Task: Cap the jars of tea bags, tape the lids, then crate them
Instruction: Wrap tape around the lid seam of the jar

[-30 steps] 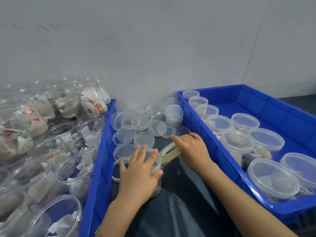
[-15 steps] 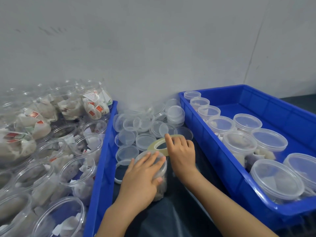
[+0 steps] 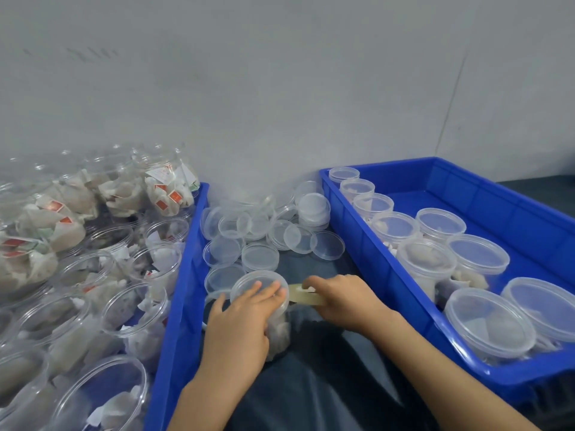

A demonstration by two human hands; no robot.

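**Ana:** Jars first, biggest lot down. How many are left to do?

**Ben:** Plenty. The left crate (image 3: 174, 306) is packed with open jars (image 3: 124, 318) of tea bags, none capped that I can see, some stacked on their sides at the back.

**Ana:** And the finished ones?

**Ben:** The right crate (image 3: 389, 269) holds about ten capped jars (image 3: 488, 325) along its near side; the far part is bare blue floor. Whether their lids are taped, I can't tell.

**Ana:** Lids?

**Ben:** A loose pile of clear lids (image 3: 261, 231) lies on the dark sheet (image 3: 326, 384) between the crates.

**Ana:** The one in hand?

**Ben:** The current jar (image 3: 273, 318) stands upright on the sheet, just beside the left crate, lid already on. The left hand (image 3: 242, 318) lies over it, fingers flat on the lid, thumb down the side. The right hand (image 3: 345, 303) grips the tape roll (image 3: 306, 298), right against the lid's rim.

**Ana:** So, taping.

**Ben:** I'd say so; crating this one comes next.
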